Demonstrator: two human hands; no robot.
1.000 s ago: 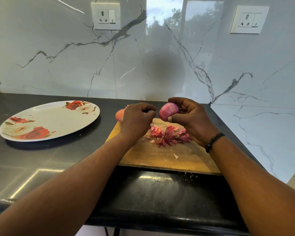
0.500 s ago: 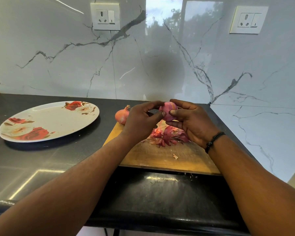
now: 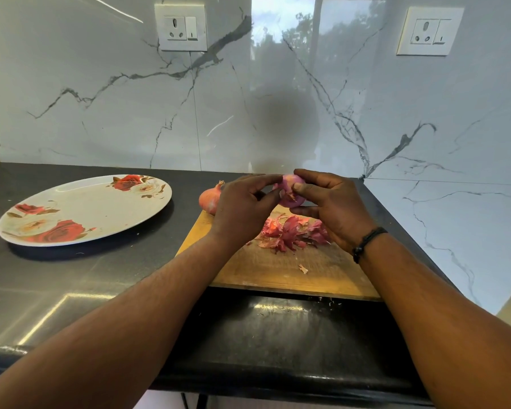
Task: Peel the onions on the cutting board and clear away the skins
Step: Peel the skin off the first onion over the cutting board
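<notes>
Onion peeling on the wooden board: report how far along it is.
Done: a pile of red-pink onion skins lies on the wooden cutting board. In hand: the right hand holds a mostly peeled pinkish onion above the board while the left hand picks at it. Left: the brown unpeeled onion at the board's far left corner, and clearing the skins.

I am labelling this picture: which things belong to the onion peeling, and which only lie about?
Job: peeled onion held by left hand and right hand; unpeeled onion; skins; cutting board.
Lying about: floral plate; wall sockets.
</notes>
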